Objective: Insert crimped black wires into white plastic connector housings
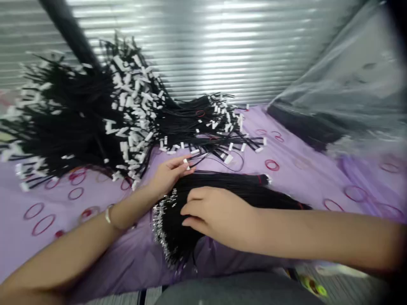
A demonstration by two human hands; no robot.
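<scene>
Head view: a purple cloth printed with red rings covers the bench, and nearly everything lies on it. Near the front edge, at the middle, lies a thick bundle of black cords, its silver metal tips fanned toward the left. The right hand rests palm down on this bundle, fingers curled loosely over the cords; whether it grips any of them I cannot tell. The left hand, wearing a thin bracelet at the wrist, reaches just beyond the bundle and pinches a single white connector between thumb and fingertips, at the end of a loose black wire.

Toward the back left corner a large heap of black wires with white connectors spreads wide, and a smaller flatter spray of the same wires lies at the back centre. A clear plastic sheet rises at the right side, over more black cords. Behind stands a ribbed metal shutter.
</scene>
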